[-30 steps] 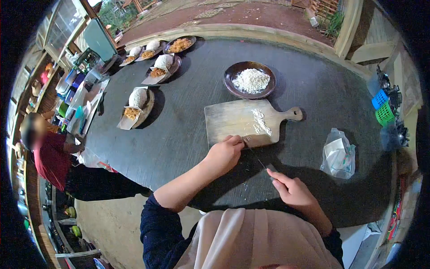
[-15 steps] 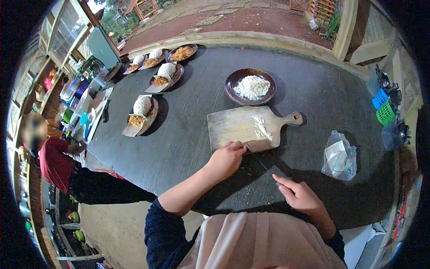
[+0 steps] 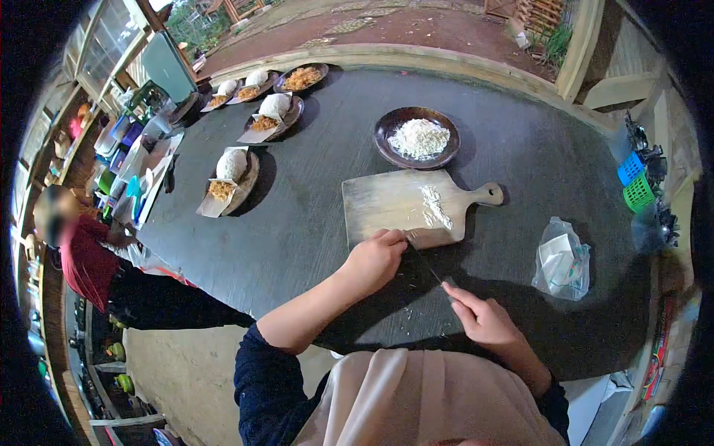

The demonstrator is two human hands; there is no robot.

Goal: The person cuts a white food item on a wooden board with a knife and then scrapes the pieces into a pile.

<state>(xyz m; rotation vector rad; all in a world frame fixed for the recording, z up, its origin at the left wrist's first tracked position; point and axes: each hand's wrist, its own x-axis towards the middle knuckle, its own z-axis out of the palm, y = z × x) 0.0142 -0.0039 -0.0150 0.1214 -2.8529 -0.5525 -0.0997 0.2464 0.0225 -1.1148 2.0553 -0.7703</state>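
Observation:
A wooden cutting board (image 3: 379,204) lies on the dark table, with white shreds (image 3: 433,207) on its right half. My left hand (image 3: 377,256) is closed at the board's near edge, fingers pinched on something I cannot make out. My right hand (image 3: 483,320) is closed round the handle of a knife (image 3: 426,266), whose thin blade points up and left to my left fingertips. Just beyond the board stands a dark brown plate (image 3: 383,152) heaped with white shreds (image 3: 420,139).
Plates with white rice mounds (image 3: 232,165) and orange shredded food (image 3: 220,190) line the left. A plastic bag (image 3: 563,260) with a white block lies right. Green (image 3: 637,193) and blue baskets stand at the right edge. A person in a red top (image 3: 88,260) is at the left.
My right hand and the knife have shifted slightly up and left, nearer my left hand. The view has tilted a little. The person at the left shows more of the upper body.

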